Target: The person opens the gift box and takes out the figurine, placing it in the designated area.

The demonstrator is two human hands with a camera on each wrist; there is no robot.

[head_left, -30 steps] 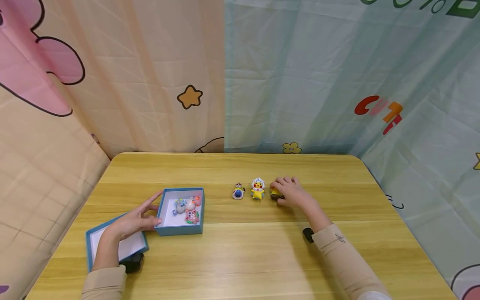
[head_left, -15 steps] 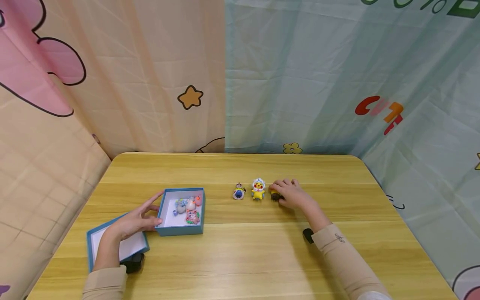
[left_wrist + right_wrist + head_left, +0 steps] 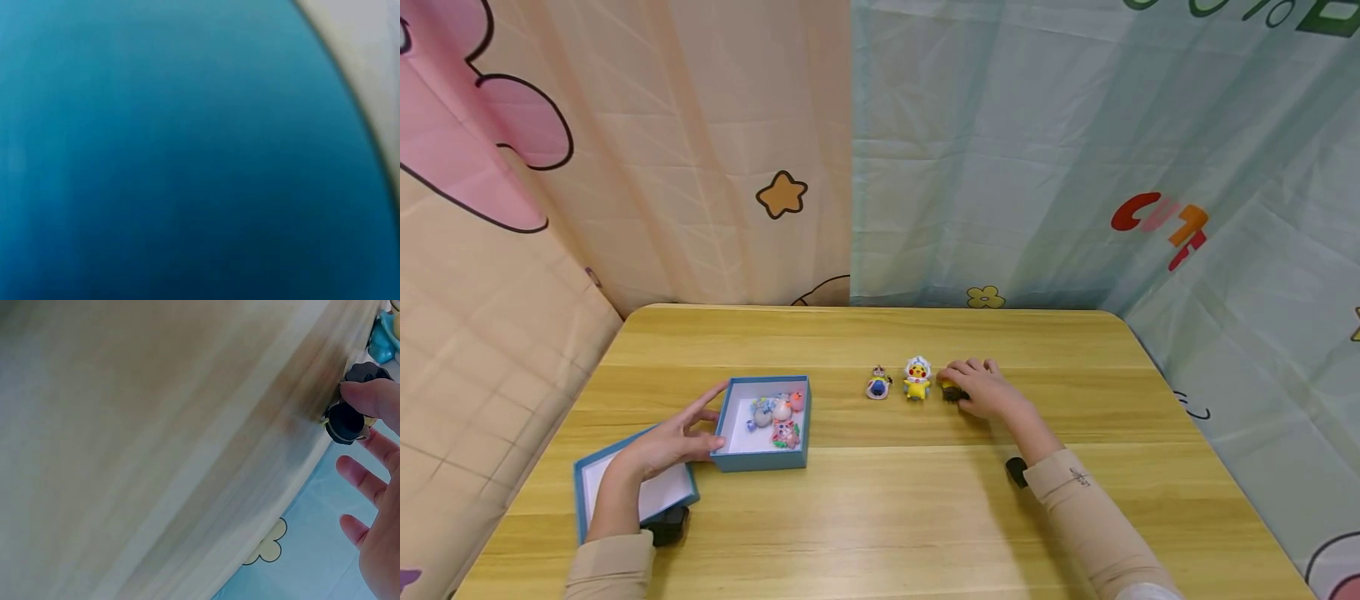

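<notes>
In the head view my left hand [image 3: 666, 450] rests against the left side of a blue box [image 3: 760, 462], thumb and index finger spread along its edge. Inside the box lie several small pink, grey and blue figurines [image 3: 785, 433]. Toward the back of the table, my right hand [image 3: 981, 386] pinches a small yellow-and-black figurine [image 3: 953, 392] between thumb and fingers; the right wrist view shows the figurine's black parts [image 3: 344, 423] under the thumb. Just left of that hand stand a yellow figurine with a white hood [image 3: 917, 379] and a smaller figurine with a blue middle [image 3: 877, 383].
A blue lid [image 3: 658, 496] with a white inside lies partly under my left forearm. The wooden table [image 3: 887, 533] ends at hanging printed cloths [image 3: 1000, 167]. Blurred blue fills most of the left wrist view.
The right hand shifts barely at the yellow-and-black figurine. The left hand and the box keep their places.
</notes>
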